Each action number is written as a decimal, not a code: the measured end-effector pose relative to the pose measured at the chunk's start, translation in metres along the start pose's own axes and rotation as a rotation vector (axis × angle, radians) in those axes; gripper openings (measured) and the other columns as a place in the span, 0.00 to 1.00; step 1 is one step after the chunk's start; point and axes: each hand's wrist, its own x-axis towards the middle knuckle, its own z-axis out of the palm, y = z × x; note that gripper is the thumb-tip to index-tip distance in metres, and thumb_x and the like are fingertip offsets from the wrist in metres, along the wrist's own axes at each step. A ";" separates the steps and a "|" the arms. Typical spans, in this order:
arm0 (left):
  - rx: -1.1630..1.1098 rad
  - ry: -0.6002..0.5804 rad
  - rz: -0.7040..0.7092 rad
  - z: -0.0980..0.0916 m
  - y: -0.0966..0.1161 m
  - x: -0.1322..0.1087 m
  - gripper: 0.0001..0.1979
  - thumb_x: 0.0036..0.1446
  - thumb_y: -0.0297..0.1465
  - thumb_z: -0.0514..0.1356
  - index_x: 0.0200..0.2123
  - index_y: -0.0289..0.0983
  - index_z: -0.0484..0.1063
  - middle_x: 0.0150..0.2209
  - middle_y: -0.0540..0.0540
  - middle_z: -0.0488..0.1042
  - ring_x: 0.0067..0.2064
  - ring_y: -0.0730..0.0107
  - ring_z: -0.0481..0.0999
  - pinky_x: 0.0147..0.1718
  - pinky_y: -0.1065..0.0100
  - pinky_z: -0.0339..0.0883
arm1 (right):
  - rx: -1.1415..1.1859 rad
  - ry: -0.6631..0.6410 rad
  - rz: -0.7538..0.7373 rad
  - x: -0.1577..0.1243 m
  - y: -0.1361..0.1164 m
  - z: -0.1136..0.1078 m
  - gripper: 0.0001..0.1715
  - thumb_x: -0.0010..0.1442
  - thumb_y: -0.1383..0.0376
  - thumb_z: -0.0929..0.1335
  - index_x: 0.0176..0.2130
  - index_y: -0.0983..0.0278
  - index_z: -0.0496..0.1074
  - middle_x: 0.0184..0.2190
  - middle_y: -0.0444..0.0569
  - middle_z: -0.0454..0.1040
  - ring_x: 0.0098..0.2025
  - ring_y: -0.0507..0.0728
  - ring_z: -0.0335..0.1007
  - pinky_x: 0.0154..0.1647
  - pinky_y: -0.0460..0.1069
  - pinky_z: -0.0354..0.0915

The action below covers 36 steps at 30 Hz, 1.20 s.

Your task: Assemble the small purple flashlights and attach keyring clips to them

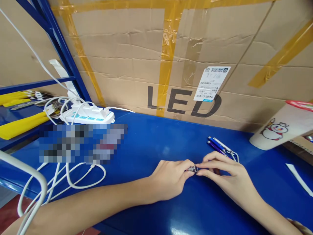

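Observation:
My left hand (171, 178) is closed around a small dark and silvery cylindrical piece (192, 169), whose end sticks out between thumb and forefinger. Most of it is hidden in the fist, so its kind is unclear. Against that end, the thumb and fingertips of my right hand (223, 169) come together in a pinch. Whatever they grip is too small to make out. Just behind my right hand lie slim blue and purple metal tubes (217, 145) with a bent wire clip, resting on the blue tabletop (151, 140).
A large taped cardboard box (132, 65) stands along the back. To the right is a white cup (278, 130) with a red lid, near a white strip (299, 179). At left are a white power strip (90, 114), loose cables (85, 186), yellow-handled items (24, 125) and a blue frame (58, 42).

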 end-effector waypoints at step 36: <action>0.091 -0.026 0.009 0.007 -0.004 0.001 0.07 0.66 0.32 0.47 0.44 0.41 0.62 0.42 0.51 0.78 0.42 0.64 0.78 0.36 0.68 0.66 | 0.127 -0.078 0.136 0.000 0.000 0.003 0.20 0.52 0.49 0.71 0.22 0.61 0.79 0.22 0.47 0.70 0.21 0.48 0.63 0.19 0.44 0.60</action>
